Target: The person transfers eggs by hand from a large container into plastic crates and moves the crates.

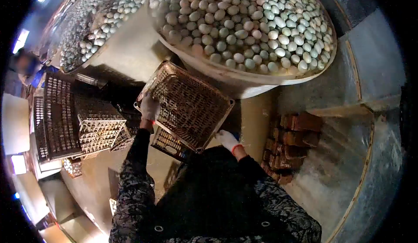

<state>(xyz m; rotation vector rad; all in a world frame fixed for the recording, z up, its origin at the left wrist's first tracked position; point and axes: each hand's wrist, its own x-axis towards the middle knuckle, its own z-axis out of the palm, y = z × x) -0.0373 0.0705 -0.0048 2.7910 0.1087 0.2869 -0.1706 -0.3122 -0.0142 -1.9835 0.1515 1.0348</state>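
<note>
A brown plastic mesh crate (193,106) hangs tilted in front of me, its open side facing up and showing no eggs. My left hand (150,107), in a white glove, is closed on the crate's left rim. At the lower right edge, my right hand (227,139), also gloved, grips the crate near its corner; its fingertips are partly hidden. Under it, another crate (170,144) shows a slatted side and a handle hole. Beyond the crate stands a large round vat (191,60) full of pale eggs (230,23) in liquid.
A second egg-filled vat (124,34) stands at the upper left. Stacked crates (61,117) are on the left, with a lighter crate (102,134) beside them. Red bricks (291,143) are piled on the right by the wall (379,60). Another person (28,69) is at the far left.
</note>
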